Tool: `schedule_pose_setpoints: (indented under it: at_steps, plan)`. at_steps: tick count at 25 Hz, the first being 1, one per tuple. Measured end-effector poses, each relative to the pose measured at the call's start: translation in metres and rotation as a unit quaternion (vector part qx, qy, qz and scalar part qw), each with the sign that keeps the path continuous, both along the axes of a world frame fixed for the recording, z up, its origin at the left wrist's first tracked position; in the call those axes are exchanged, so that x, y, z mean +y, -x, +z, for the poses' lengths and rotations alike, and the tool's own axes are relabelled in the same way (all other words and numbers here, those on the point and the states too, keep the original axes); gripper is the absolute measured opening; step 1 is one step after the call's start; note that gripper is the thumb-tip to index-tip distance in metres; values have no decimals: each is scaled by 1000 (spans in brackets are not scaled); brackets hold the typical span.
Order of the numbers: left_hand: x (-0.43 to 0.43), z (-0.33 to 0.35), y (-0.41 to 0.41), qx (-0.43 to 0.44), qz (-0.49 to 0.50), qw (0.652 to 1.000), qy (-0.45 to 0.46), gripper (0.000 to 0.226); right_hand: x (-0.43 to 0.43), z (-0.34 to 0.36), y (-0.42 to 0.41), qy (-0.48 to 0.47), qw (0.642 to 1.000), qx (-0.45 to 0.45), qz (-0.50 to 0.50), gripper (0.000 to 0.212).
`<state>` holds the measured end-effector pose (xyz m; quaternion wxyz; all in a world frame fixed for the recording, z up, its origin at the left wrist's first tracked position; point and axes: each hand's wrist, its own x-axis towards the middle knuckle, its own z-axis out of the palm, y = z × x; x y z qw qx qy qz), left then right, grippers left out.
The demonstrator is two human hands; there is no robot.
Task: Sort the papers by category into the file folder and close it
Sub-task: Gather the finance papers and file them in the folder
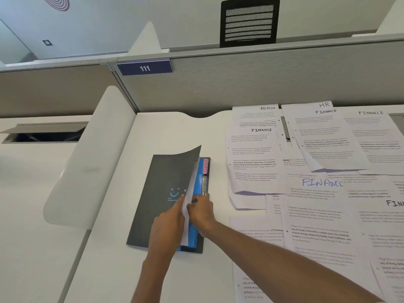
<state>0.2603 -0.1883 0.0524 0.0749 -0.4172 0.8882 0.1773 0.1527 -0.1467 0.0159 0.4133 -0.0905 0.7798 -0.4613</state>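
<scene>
A dark grey file folder [161,193] lies on the white desk, its front cover lifted and curling at the far corner. Blue dividers [200,178] show at its right edge, with a pink tab marked SPORTS [205,165] and a yellow tab marked FINANCE [204,185]. My left hand [168,224] rests on the cover and pinches a white sheet [189,200] standing on edge in the opening. My right hand [200,212] has its fingers curled on the same sheet and the dividers from the right. Loose printed papers [317,193] cover the desk to the right.
The loose sheets carry handwritten headings: ADMIN [267,108], HR [324,104] and several FINANCE ones. A grey partition [240,84] with a plate numbered 111 closes the back. A white curved divider [87,160] stands left of the folder. A black chair back [249,22] shows beyond the partition.
</scene>
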Motion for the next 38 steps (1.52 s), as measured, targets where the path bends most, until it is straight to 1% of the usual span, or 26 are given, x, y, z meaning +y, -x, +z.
schedule_pose_setpoints:
  at_steps: [1, 3, 5, 7, 9, 12, 15, 17, 19, 20, 21, 23, 25, 27, 28, 33, 35, 38]
  plan:
    - [1, -4, 1, 2, 0, 1000, 4, 52, 1, 0, -2, 7, 1000, 0, -5, 11]
    - [4, -13, 4, 23, 5, 1000, 3, 50, 4, -5, -4, 12, 1000, 11, -2, 3]
    - [9, -22, 7, 31, 11, 999, 2, 46, 11, -8, -5, 5, 1000, 21, -4, 7]
    - [15, -30, 12, 27, 24, 999, 7, 35, 21, -8, -5, 1, 1000, 19, -8, 14]
    - [22, -33, 18, 16, 44, 999, 9, 25, 33, -10, -4, -17, 999, 42, 11, 18]
    - [38, -35, 25, -9, 50, 998, 20, 18, 51, -9, -4, -14, 998, 60, 30, 23]
    - [49, -42, 27, -29, 59, 997, 32, 25, 67, -5, -1, -13, 996, 80, 23, 18]
    - [54, -51, 27, -55, 45, 996, 50, 31, 81, 2, 5, -13, 994, 107, 26, 13]
    - [55, -63, 26, -68, 41, 995, 67, 34, 96, 6, 13, -12, 991, 129, 25, 13]
    - [55, -69, 26, -70, 52, 994, 58, 37, 104, 7, 19, -13, 990, 140, 25, 14]
    - [57, -71, 29, -63, 71, 995, 37, 40, 113, 8, 26, -13, 988, 149, 24, 14]
    - [64, -66, 38, -12, 134, 991, 1, 47, 129, 9, 43, -17, 986, 163, 16, 13]
    - [81, -52, 54, 59, 174, 983, 22, 55, 147, 11, 64, -26, 984, 174, 2, 12]
    - [99, -40, 77, 125, 152, 978, 67, 59, 163, 12, 88, -31, 983, 182, -17, 12]
    - [108, -34, 91, 155, 133, 976, 70, 60, 170, 13, 101, -30, 982, 187, -27, 12]
    - [145, -11, 156, 279, 54, 959, -17, 59, 191, 12, 159, -47, 974, 208, -72, 13]
    - [151, -12, 177, 275, 28, 960, -48, 61, 190, 12, 182, -50, 974, 205, -86, 12]
    - [140, -31, 202, 218, -11, 975, -47, 58, 180, 12, 216, -54, 972, 209, -93, 9]
